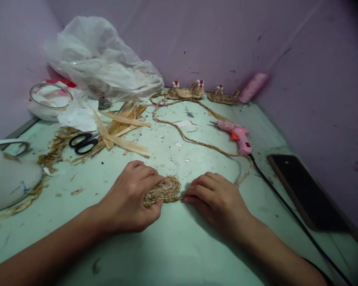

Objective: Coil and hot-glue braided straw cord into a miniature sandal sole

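The coil [166, 190] lay near the middle of the table's near edge. The left hand [134, 194] had its fingers closed on it, thumb on the near side and the others over the far side, apparently to steady the flat oval and stop its turns from springing loose. The right hand [216, 202] had its fingers pinched on the cord [197, 141] just beside the coil, probably to control its tension and angle there. The cord's slack looped out past the glue gun [241, 139] toward the far edge, perhaps so it could feed freely. The gun lay on its side on the right, nozzle pointing left, seemingly within easy right-hand reach; its cable [282, 198] ran toward the near right corner, clear of the coil. Scissors [82, 143] and straw [122, 139] lay left, apart from the hands. 2 beaded pieces [186, 93] [223, 98] sat at the far edge, likely set aside.
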`<state>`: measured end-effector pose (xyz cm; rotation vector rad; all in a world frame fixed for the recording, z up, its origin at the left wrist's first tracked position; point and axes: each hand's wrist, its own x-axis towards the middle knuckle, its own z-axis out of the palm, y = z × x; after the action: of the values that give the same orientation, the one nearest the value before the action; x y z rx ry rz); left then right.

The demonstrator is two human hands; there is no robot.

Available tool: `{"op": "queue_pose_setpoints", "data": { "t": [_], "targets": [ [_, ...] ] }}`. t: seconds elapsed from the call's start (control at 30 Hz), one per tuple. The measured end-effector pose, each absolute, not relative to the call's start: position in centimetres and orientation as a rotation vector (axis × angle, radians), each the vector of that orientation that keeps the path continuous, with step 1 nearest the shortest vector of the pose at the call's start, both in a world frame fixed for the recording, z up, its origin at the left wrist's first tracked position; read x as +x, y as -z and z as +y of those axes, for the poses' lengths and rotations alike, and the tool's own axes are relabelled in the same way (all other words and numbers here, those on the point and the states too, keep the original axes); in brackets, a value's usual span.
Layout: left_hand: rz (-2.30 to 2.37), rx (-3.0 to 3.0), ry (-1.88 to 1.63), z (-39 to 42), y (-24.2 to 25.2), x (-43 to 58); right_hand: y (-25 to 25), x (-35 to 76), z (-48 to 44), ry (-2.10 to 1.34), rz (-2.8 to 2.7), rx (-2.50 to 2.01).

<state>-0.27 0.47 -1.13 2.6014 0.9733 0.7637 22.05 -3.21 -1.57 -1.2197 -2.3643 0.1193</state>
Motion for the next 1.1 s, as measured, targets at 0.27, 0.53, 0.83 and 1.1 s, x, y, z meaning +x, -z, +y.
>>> {"op": "queue_pose_setpoints", "data": {
  "t": [0.27,0.53,0.83,1.1],
  "targets": [
    [0.977,2.631,-0.714,0.6,1.2,0.0,0.8,21.8,-3.2,-0.2,-2.551,-1.315],
    [0.938,2.626,-0.719,0.6,1.2,-0.2,0.6,21.4,-2.7,-0.167,-2.536,-1.479],
    [0.91,2.64,-0.727,0.7,1.2,-0.1,0.4,21.4,-2.1,-0.004,-2.626,-1.51],
    [0.875,2.651,-0.729,0.8,1.1,-0.2,1.3,22.3,-1.1,-0.044,-2.542,-1.407]
  ]
}}
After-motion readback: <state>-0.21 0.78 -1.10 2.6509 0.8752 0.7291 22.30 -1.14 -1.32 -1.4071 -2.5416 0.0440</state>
